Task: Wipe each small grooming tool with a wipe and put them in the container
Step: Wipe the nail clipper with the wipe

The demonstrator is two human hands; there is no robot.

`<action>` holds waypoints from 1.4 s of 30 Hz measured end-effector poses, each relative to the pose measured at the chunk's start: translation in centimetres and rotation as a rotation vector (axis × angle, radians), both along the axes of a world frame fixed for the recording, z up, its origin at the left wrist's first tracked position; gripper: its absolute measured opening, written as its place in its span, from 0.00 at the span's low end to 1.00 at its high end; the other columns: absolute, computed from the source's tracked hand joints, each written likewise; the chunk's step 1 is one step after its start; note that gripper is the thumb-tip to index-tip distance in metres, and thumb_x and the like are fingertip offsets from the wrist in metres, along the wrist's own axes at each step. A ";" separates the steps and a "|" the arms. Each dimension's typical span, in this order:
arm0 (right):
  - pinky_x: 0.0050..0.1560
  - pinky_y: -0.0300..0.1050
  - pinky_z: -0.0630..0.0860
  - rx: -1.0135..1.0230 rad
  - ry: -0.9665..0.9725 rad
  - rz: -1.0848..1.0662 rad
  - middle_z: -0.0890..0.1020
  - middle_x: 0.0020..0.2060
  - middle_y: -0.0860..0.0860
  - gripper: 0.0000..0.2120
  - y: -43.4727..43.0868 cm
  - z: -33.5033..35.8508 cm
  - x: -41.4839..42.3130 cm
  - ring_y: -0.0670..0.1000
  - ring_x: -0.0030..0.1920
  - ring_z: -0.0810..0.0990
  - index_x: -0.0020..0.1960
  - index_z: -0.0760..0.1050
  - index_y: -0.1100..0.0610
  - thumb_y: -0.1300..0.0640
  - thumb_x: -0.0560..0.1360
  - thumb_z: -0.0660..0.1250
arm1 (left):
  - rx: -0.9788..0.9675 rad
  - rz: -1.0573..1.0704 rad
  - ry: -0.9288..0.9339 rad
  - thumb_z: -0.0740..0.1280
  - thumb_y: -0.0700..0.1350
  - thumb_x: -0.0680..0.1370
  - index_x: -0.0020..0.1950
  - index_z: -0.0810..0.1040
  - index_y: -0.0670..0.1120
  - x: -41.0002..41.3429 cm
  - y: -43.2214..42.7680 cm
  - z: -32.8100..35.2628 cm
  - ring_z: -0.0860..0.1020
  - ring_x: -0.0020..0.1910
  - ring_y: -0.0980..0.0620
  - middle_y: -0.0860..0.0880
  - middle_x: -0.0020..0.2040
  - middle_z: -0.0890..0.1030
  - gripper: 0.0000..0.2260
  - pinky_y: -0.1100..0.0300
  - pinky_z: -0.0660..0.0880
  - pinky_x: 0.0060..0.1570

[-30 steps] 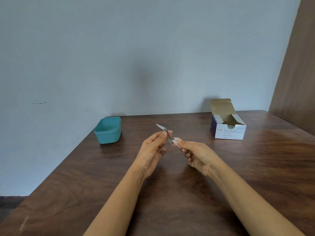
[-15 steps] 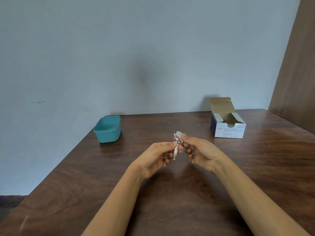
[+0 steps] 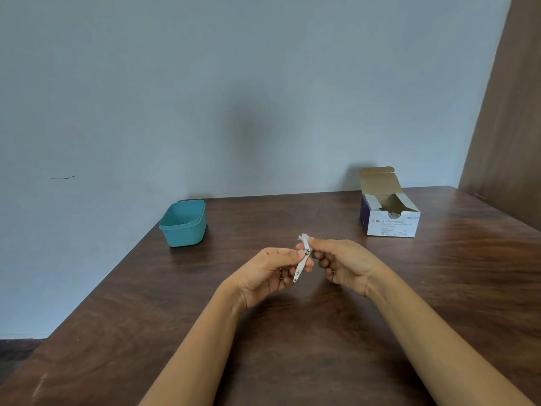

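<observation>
So both your forearms come in from the bottom edge over the dark wood desk (image 3: pixel 117 332) and meet about mid-desk, held up off the surface; your left hand (image 3: pixel 272 271) has its fingers curled in, pinching the nail clipper (image 3: pixel 301 265) near its upper part, so the thin metal body slants down and toward you with the lower end sticking out free below your fingers; your right hand (image 3: pixel 342 265) is right up against it, fingers curled too, thumb and forefinger squeezing the white wipe (image 3: pixel 304 238) onto the top end of the clipper; a little tuft of wipe pokes up above your fingertips.

Further back on the left, close to the desk's corner, sits the teal container (image 3: pixel 183 224), no lid on it; there's a small dark something inside, too tiny to make out; well apart on the right, near the back edge, is the box of alcohol swabs (image 3: pixel 390 218), flap standing open, white front facing you; behind all that is a plain pale wall (image 3: pixel 263 98), with a brown wood panel (image 3: pixel 509 127) on the right.
</observation>
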State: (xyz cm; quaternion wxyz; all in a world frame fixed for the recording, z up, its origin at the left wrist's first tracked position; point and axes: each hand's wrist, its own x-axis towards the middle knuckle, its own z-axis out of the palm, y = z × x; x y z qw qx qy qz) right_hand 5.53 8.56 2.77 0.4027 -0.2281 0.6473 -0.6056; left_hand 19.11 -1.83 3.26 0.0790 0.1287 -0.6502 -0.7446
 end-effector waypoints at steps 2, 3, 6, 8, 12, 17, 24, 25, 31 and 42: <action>0.36 0.37 0.62 -0.026 -0.015 0.070 0.72 0.30 0.44 0.12 0.2 0.3 0.1 0.43 0.33 0.66 0.52 0.84 0.57 0.52 0.76 0.66 | -0.002 -0.004 -0.005 0.69 0.48 0.72 0.39 0.85 0.46 0.0 -0.1 0.0 0.70 0.39 0.57 0.52 0.38 0.82 0.08 0.66 0.68 0.38; 0.37 0.38 0.62 -0.047 -0.028 0.111 0.71 0.31 0.44 0.12 0.3 0.4 0.1 0.43 0.34 0.66 0.50 0.85 0.55 0.51 0.76 0.65 | 0.000 -0.004 -0.005 0.70 0.48 0.72 0.39 0.85 0.46 0.0 -0.1 -0.1 0.70 0.39 0.57 0.51 0.38 0.82 0.07 0.66 0.68 0.38; 0.38 0.38 0.62 -0.119 -0.081 0.175 0.71 0.31 0.44 0.12 0.5 0.7 0.0 0.43 0.35 0.66 0.47 0.86 0.53 0.51 0.76 0.64 | 0.004 -0.001 0.005 0.70 0.48 0.71 0.38 0.85 0.46 0.0 -0.3 -0.1 0.70 0.40 0.56 0.52 0.38 0.82 0.07 0.66 0.67 0.38; 0.39 0.38 0.62 -0.144 -0.121 0.174 0.71 0.30 0.44 0.14 0.5 0.7 -0.1 0.43 0.35 0.66 0.47 0.86 0.53 0.50 0.77 0.62 | -0.004 0.010 0.004 0.69 0.48 0.70 0.37 0.85 0.47 -0.1 -0.3 -0.2 0.71 0.40 0.56 0.51 0.38 0.82 0.07 0.65 0.66 0.38; 0.38 0.38 0.62 -0.157 -0.148 0.171 0.71 0.30 0.44 0.12 0.5 0.6 0.0 0.43 0.34 0.66 0.47 0.86 0.54 0.50 0.75 0.65 | -0.031 0.017 -0.009 0.69 0.47 0.70 0.38 0.84 0.45 -0.2 -0.2 -0.3 0.70 0.35 0.58 0.50 0.37 0.81 0.07 0.68 0.67 0.35; 0.36 0.37 0.62 -0.185 -0.097 0.056 0.73 0.31 0.47 0.06 0.2 0.4 0.2 0.43 0.32 0.66 0.39 0.85 0.56 0.54 0.66 0.73 | -0.072 0.043 -0.005 0.68 0.43 0.75 0.40 0.84 0.44 -0.5 -0.3 -0.7 0.71 0.32 0.60 0.50 0.37 0.82 0.07 0.69 0.67 0.34; 0.29 0.34 0.60 -0.309 0.004 -0.179 0.73 0.23 0.42 0.03 -0.2 0.6 0.7 0.42 0.25 0.66 0.40 0.83 0.57 0.60 0.71 0.71 | -0.060 0.182 0.079 0.67 0.42 0.77 0.47 0.82 0.38 -0.9 -0.3 -0.8 0.69 0.30 0.61 0.54 0.34 0.82 0.08 0.70 0.67 0.34; 0.30 0.35 0.60 -0.323 0.014 -0.203 0.75 0.23 0.42 0.03 -0.2 0.7 0.9 0.42 0.25 0.67 0.40 0.83 0.58 0.60 0.71 0.71 | -0.039 0.198 0.095 0.67 0.43 0.77 0.48 0.81 0.38 -1.0 -0.3 -0.9 0.69 0.30 0.61 0.55 0.33 0.81 0.09 0.70 0.67 0.33; 0.36 0.37 0.62 -0.365 0.054 -0.299 0.79 0.24 0.41 0.03 -0.2 1.0 1.8 0.36 0.25 0.74 0.38 0.82 0.56 0.61 0.71 0.72 | 0.034 0.281 0.162 0.70 0.47 0.71 0.52 0.81 0.36 -1.3 -0.3 -1.1 0.69 0.29 0.60 0.53 0.36 0.82 0.16 0.66 0.65 0.37; 0.36 0.35 0.63 -0.268 0.096 -0.282 0.76 0.22 0.41 0.02 -0.7 0.2 2.3 0.41 0.30 0.71 0.37 0.82 0.57 0.61 0.69 0.73 | 0.091 0.417 0.240 0.72 0.49 0.66 0.51 0.83 0.42 -1.0 -0.4 -0.9 0.71 0.36 0.59 0.53 0.37 0.81 0.17 0.62 0.65 0.40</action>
